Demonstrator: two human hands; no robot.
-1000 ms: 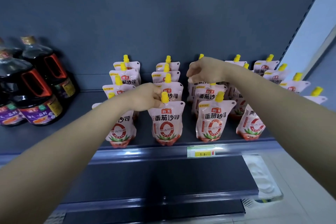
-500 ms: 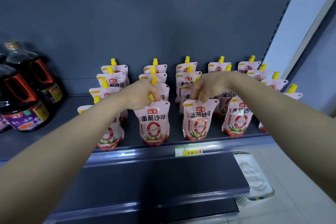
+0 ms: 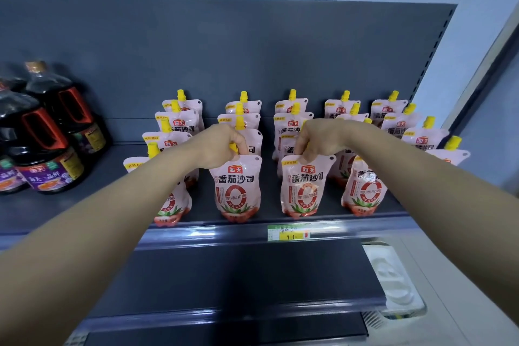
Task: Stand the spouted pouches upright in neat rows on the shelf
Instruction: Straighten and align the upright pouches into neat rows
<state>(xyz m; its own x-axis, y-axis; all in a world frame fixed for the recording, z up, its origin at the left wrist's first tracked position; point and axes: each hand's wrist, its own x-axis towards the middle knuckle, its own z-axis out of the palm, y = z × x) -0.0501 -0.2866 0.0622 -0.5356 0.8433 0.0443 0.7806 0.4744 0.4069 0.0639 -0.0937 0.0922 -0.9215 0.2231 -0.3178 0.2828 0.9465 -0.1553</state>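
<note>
Several pink spouted pouches with yellow caps stand upright in rows on the dark grey shelf (image 3: 84,199). My left hand (image 3: 222,146) grips the yellow spout of the front pouch of the second row (image 3: 237,191). My right hand (image 3: 317,139) pinches the top edge of the front pouch of the third row (image 3: 304,188), and its spout is hidden under my fingers. Both pouches stand at the shelf's front edge. Another front pouch (image 3: 365,191) stands to the right, partly behind my right forearm. The leftmost front pouch (image 3: 171,205) is partly hidden by my left forearm.
Dark soy sauce jugs (image 3: 47,146) with red handles stand at the left of the shelf. A green and yellow price tag (image 3: 289,232) sits on the shelf's front rail. A lower shelf (image 3: 252,281) lies below, and a white plastic tray (image 3: 393,281) rests at its right.
My right hand came forward from the back pouches to the front pouch of the third row and now pinches its top. My left hand stays on the spout.
</note>
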